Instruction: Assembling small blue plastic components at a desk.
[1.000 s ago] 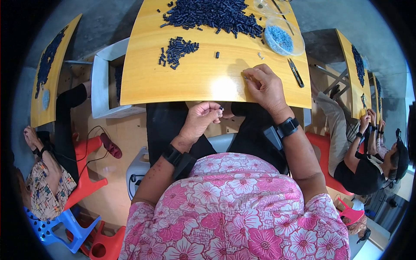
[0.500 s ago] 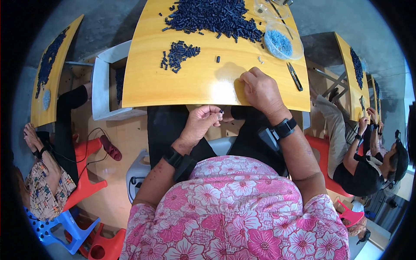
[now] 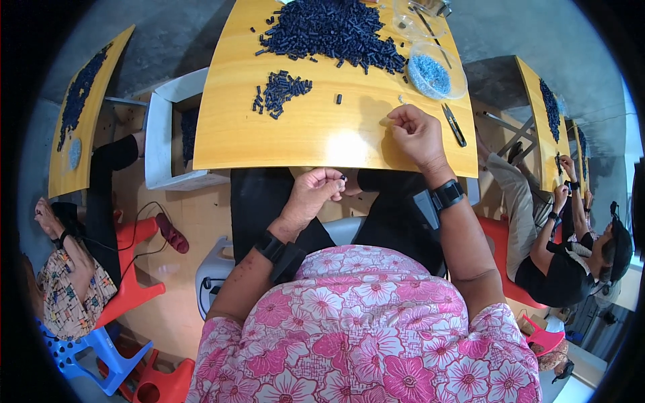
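Observation:
My left hand (image 3: 310,196) pinches a small black cylindrical piece (image 3: 343,178) just off the table's front edge, above my lap. Over the right part of the wooden table (image 3: 269,144) is my right hand (image 3: 418,134), its fingers curled and thumb tip near them; whether anything tiny sits between them I cannot make out. A little pale bit (image 3: 401,99) lies just beyond those fingers. One loose black cylinder (image 3: 339,99) rests mid-table. To its left is a small heap of similar pieces (image 3: 282,93), with a much larger heap (image 3: 329,33) behind.
A clear tub of blue-tinted small parts (image 3: 430,75) stands at the right, with black thread snips (image 3: 454,125) nearer me. Behind it is another clear container (image 3: 416,20) with a thin stick across. A white box (image 3: 161,134) adjoins the table's left side. Other people sit at tables both sides.
My right hand has shifted right and a little away from me, toward the pale bit and snips. The left hand stays nearly in place, still pinching the black piece.

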`<action>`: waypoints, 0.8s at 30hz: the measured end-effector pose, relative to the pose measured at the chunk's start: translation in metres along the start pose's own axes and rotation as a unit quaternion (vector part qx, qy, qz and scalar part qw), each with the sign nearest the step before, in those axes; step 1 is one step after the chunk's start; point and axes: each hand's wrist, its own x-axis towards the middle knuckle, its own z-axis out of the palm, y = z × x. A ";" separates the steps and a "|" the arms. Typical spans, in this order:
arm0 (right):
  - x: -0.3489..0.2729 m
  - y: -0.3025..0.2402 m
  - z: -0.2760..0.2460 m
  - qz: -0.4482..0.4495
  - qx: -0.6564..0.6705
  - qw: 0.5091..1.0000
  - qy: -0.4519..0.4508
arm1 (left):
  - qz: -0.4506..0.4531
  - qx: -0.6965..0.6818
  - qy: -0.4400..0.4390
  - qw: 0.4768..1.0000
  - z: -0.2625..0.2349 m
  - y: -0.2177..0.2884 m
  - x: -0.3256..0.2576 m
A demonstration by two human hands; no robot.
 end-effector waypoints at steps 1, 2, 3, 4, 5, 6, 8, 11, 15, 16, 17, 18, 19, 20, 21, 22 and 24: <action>0.001 0.003 -0.001 0.141 0.167 0.976 0.013 | 0.002 0.001 0.000 1.000 0.001 0.000 0.000; 0.002 0.006 -0.006 0.151 0.226 0.962 0.026 | 0.005 -0.011 0.009 1.000 0.002 -0.001 0.000; 0.005 0.006 -0.014 0.151 0.224 0.962 0.028 | 0.007 -0.024 0.017 1.000 0.004 -0.001 0.002; 0.008 0.002 -0.023 0.128 0.245 0.960 0.053 | 0.008 -0.023 0.018 1.000 0.005 -0.001 0.001; 0.011 -0.002 -0.031 0.105 0.265 0.955 0.078 | 0.009 -0.030 0.018 0.999 0.006 0.000 0.001; 0.015 -0.013 -0.039 0.069 0.269 0.956 0.098 | 0.009 -0.036 0.019 0.999 0.006 0.000 0.000; 0.026 -0.040 -0.053 -0.003 0.256 0.958 0.129 | 0.000 -0.014 0.021 1.000 -0.002 -0.004 -0.003; 0.029 -0.067 -0.067 -0.069 0.229 0.956 0.171 | -0.002 -0.014 0.023 1.000 0.002 -0.004 0.000; 0.023 -0.028 -0.036 -0.111 0.024 0.985 0.130 | 0.000 -0.034 0.037 0.999 0.007 -0.002 0.002; 0.019 -0.007 -0.021 -0.098 -0.068 0.989 0.084 | -0.002 -0.034 0.037 0.999 0.007 -0.006 -0.001; 0.012 0.018 -0.008 -0.090 -0.142 0.984 0.058 | 0.000 -0.027 0.027 0.999 0.007 -0.006 -0.001; 0.005 0.019 -0.001 -0.081 -0.129 0.986 0.061 | 0.002 -0.022 0.028 0.999 0.007 -0.005 -0.002; -0.002 0.021 0.003 -0.072 -0.116 0.988 0.065 | 0.002 -0.022 0.032 0.999 0.007 -0.003 -0.001; 0.001 0.023 0.003 -0.073 -0.114 0.989 0.063 | 0.004 -0.025 0.030 0.999 0.006 -0.001 0.001; 0.003 0.022 0.003 -0.042 -0.105 0.991 0.073 | 0.004 -0.027 0.025 0.999 0.004 0.003 0.000; 0.004 0.021 0.004 -0.011 -0.096 0.992 0.082 | -0.002 -0.024 0.022 0.999 0.003 0.003 -0.002; 0.002 0.024 0.008 -0.005 -0.088 0.993 0.081 | -0.013 -0.018 0.017 1.000 -0.001 0.000 -0.001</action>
